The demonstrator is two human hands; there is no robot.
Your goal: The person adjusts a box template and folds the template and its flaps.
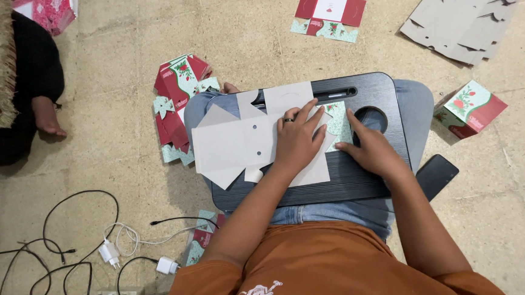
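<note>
A flat die-cut cardboard box blank (232,144), grey side up, lies across a black lap tray (386,91) that rests on my legs. My left hand (298,138), with a ring on one finger, presses flat on the middle of the blank, fingers spread. My right hand (369,149) presses on the blank's right part, where a flap shows its green floral printed side (337,120). Neither hand grips anything.
A stack of red-and-green printed blanks (177,98) lies left of the tray. One open printed blank (330,6) and a pile of grey blanks (464,16) lie further off. A folded box (470,109) and a dark phone (437,175) sit at right. Chargers and cables (86,249) at lower left; another person's foot (48,118) at left.
</note>
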